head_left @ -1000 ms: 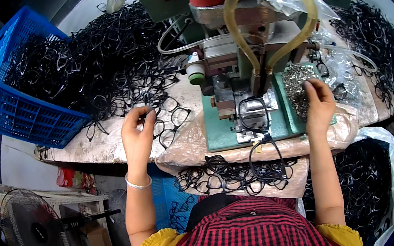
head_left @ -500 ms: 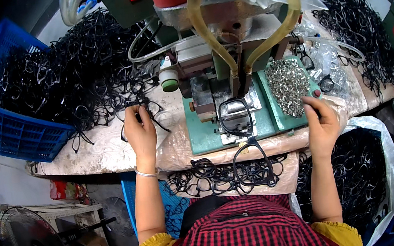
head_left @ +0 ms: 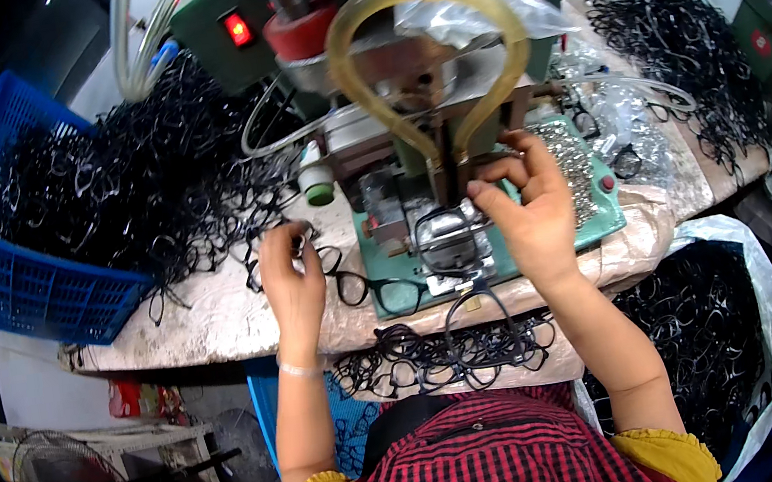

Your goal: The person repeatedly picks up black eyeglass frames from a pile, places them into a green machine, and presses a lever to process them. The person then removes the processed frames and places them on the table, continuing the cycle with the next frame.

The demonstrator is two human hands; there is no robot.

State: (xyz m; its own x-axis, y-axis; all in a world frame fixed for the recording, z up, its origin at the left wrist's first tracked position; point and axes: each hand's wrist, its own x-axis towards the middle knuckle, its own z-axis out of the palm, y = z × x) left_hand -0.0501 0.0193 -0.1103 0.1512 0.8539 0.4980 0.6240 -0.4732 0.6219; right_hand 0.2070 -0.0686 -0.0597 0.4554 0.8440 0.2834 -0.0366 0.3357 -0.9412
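A black glasses frame (head_left: 483, 334) stands in the metal die of the green-based press (head_left: 519, 276), its upper lens in the die and its lower lens hanging over the table's front edge. My right hand (head_left: 538, 220) reaches to the die beside the press head. Its thumb and fingers are bent together at the tips; whatever they hold is too small to make out. To the left of the press, my left hand (head_left: 293, 284) is closed, its fingers curled round part of another black glasses frame (head_left: 398, 293), whose lenses stretch right toward the press base.
Small metal parts (head_left: 574, 150) lie in a green tray right of the die. A blue crate (head_left: 36, 280) overflows with black frames at the left. More frames (head_left: 442, 356) lie at the front edge; a white sack (head_left: 768, 306) of them stands at the right.
My right hand has moved left from the metal parts tray to the die. My left hand has drawn a glasses frame out of the pile toward the press. The view has shifted slightly.
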